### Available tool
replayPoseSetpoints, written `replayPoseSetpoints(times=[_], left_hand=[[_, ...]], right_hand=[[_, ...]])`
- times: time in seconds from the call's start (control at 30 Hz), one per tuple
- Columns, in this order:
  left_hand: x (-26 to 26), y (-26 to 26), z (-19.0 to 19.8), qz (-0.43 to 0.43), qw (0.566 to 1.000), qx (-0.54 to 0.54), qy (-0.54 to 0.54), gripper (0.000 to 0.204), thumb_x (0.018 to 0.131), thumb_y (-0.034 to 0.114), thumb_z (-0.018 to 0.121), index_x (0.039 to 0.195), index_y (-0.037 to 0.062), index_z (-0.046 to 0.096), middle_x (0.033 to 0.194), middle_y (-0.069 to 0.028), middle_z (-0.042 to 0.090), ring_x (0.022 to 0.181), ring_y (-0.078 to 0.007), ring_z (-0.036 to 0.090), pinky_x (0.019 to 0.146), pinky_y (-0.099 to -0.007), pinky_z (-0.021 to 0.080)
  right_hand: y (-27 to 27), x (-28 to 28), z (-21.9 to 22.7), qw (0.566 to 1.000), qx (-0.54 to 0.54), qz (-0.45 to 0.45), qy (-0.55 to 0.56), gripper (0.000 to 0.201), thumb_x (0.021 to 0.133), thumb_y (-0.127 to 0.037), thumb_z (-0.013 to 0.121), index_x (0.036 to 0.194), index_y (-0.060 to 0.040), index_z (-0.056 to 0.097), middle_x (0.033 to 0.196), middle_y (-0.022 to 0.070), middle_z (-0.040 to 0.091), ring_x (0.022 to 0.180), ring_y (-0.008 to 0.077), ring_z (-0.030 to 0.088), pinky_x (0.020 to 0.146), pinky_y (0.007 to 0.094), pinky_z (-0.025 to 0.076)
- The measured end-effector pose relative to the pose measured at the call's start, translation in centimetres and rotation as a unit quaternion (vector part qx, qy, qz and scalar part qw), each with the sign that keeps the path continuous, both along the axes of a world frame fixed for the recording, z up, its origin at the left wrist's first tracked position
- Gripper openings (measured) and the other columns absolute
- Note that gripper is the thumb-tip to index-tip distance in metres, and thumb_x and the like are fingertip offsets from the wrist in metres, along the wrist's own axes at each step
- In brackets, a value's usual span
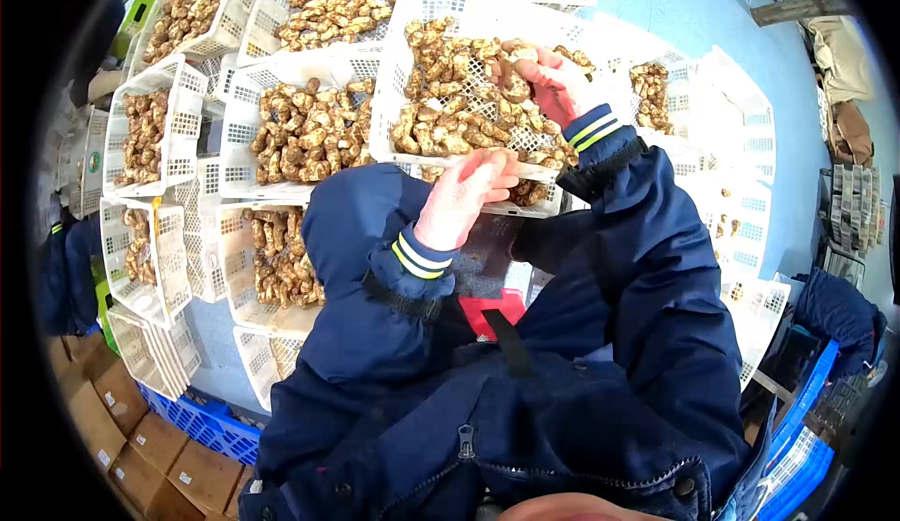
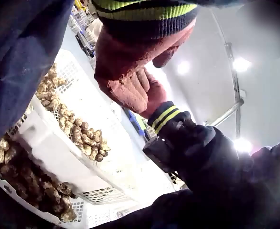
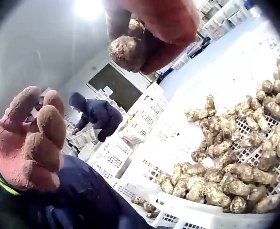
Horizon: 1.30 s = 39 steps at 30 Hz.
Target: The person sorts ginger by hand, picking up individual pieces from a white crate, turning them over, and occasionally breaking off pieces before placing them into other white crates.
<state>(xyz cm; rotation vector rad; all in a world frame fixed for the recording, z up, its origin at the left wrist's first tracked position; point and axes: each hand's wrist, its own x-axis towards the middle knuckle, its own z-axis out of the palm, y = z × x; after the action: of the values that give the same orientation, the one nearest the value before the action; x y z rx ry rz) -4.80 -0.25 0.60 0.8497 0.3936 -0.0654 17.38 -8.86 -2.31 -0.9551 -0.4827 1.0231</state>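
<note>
Over the middle white crate (image 1: 380,113) in the head view, my right hand (image 1: 561,90) grips a brown, lumpy mushroom-like piece (image 1: 514,86). The right wrist view shows this hand (image 3: 161,28) close up, curled round the rounded brown piece (image 3: 127,53). My left hand (image 1: 469,197) is at the crate's near rim, its fingers loosely bent and pointing right. In the right wrist view the left hand (image 3: 32,140) has its palm side up; no held piece can be made out clearly. Many similar pieces (image 1: 450,127) lie on the crate's mesh bottom.
More white crates of brown pieces stand to the left (image 1: 145,136) and behind (image 1: 337,15). Stacked crates (image 1: 745,202) are at the right. Cardboard boxes (image 1: 159,441) and a blue crate (image 1: 220,427) lie at lower left. Another person (image 3: 99,114) in dark clothing bends over crates farther off.
</note>
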Motion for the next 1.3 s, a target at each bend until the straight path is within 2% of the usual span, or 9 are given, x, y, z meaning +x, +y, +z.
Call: replayPoseSetpoints(times=[0.17, 0.3, 0.47, 0.8, 0.93, 1.03, 1.1, 1.2, 1.3], left_hand=[[-0.4, 0.4, -0.3, 0.007, 1.0, -0.015, -0.02, 0.036, 0.089, 0.028, 0.049, 0.111, 0.0008, 0.049, 0.106, -0.0135, 0.058, 0.095, -0.0213, 0.057, 0.081, -0.0307, 0.044], [0.1, 0.5, 0.2, 0.002, 1.0, -0.018, 0.018, 0.037, 0.089, 0.03, 0.049, 0.112, 0.0009, 0.049, 0.105, -0.0127, 0.058, 0.093, -0.0197, 0.058, 0.079, -0.0293, 0.045], [0.4, 0.7, -0.7, 0.049, 0.994, -0.087, 0.035, 0.06, 0.086, 0.054, 0.039, 0.112, 0.0008, 0.047, 0.106, -0.0147, 0.058, 0.092, -0.0221, 0.057, 0.08, -0.0336, 0.044], [0.0, 1.1, -1.7, 0.236, 0.968, -0.064, -0.06, 0.032, 0.083, 0.013, 0.056, 0.111, 0.004, 0.045, 0.102, -0.008, 0.055, 0.086, -0.0228, 0.058, 0.078, -0.0354, 0.046], [-0.2, 0.9, -2.1, 0.194, 0.978, -0.079, -0.003, 0.037, 0.084, 0.016, 0.056, 0.116, 0.0038, 0.043, 0.105, -0.0068, 0.054, 0.094, -0.0213, 0.055, 0.082, -0.0345, 0.044], [-0.2, 0.9, -1.6, 0.238, 0.971, -0.024, 0.017, 0.038, 0.085, 0.02, 0.055, 0.117, 0.0039, 0.042, 0.106, -0.0061, 0.053, 0.099, -0.0196, 0.052, 0.084, -0.0338, 0.041], [-0.4, 0.9, -1.8, 0.252, 0.966, -0.055, -0.007, 0.039, 0.085, 0.024, 0.054, 0.117, 0.0037, 0.043, 0.107, -0.0055, 0.051, 0.102, -0.0178, 0.05, 0.086, -0.0329, 0.039], [-0.1, 1.2, 0.2, 0.2, 0.979, -0.031, 0.026, 0.04, 0.086, 0.025, 0.053, 0.117, 0.0024, 0.044, 0.109, -0.0061, 0.051, 0.102, -0.0181, 0.049, 0.087, -0.033, 0.039], [-0.5, 1.6, 1.5, 0.228, 0.973, -0.043, 0.017, 0.04, 0.087, 0.022, 0.05, 0.119, -0.001, 0.041, 0.114, -0.0094, 0.049, 0.105, -0.0205, 0.048, 0.089, -0.0341, 0.038]], right_hand=[[0.4, -3.9, 3.7, 0.983, -0.142, -0.114, -0.031, 0.032, 0.085, -0.002, 0.04, 0.116, 0.0066, 0.045, 0.08, -0.0007, 0.057, 0.062, -0.0008, 0.043, 0.064, 0.0139, 0.038], [0.5, -5.0, 4.0, 0.999, -0.048, -0.019, -0.017, 0.064, 0.077, -0.019, 0.059, 0.128, 0.005, 0.03, 0.075, -0.0055, 0.052, 0.077, 0.0032, 0.052, 0.083, 0.0235, 0.037], [0.8, -7.3, 4.6, 0.993, 0.097, 0.066, 0.027, 0.085, 0.067, -0.028, 0.067, 0.133, 0.0031, 0.022, 0.114, 0.0156, 0.051, 0.088, 0.0119, 0.055, 0.095, 0.029, 0.033], [-0.7, -8.4, 6.1, 0.946, -0.095, 0.037, -0.307, 0.066, 0.074, -0.006, 0.064, 0.132, -0.0029, 0.032, 0.124, 0.0108, 0.045, 0.117, 0.0188, 0.039, 0.096, 0.03, 0.034], [-0.8, -8.0, 4.7, 0.878, -0.2, 0.071, -0.429, 0.029, 0.076, -0.014, 0.063, 0.103, -0.0041, 0.058, 0.094, 0.0105, 0.058, 0.082, 0.0149, 0.054, 0.07, 0.0276, 0.044], [-0.3, -4.4, 0.6, 0.876, -0.272, 0.165, -0.363, 0.031, 0.077, -0.018, 0.063, 0.104, -0.0055, 0.058, 0.077, 0.0062, 0.059, 0.07, 0.0107, 0.054, 0.065, 0.0265, 0.045], [2.7, -2.2, 0.9, 0.8, -0.41, 0.186, -0.396, 0.04, 0.079, -0.02, 0.063, 0.113, -0.001, 0.052, 0.085, 0.0024, 0.063, 0.071, 0.0108, 0.057, 0.068, 0.024, 0.047], [8.2, -0.1, -1.0, 0.988, -0.135, -0.048, -0.061, 0.049, 0.083, -0.019, 0.056, 0.124, 0.0005, 0.038, 0.105, 0.0098, 0.058, 0.098, 0.021, 0.055, 0.085, 0.0334, 0.045], [13.0, 3.4, -4.7, 0.922, -0.235, -0.071, -0.3, 0.045, 0.081, -0.029, 0.055, 0.119, -0.0057, 0.049, 0.093, 0.0107, 0.062, 0.084, 0.0176, 0.059, 0.077, 0.0288, 0.047]])
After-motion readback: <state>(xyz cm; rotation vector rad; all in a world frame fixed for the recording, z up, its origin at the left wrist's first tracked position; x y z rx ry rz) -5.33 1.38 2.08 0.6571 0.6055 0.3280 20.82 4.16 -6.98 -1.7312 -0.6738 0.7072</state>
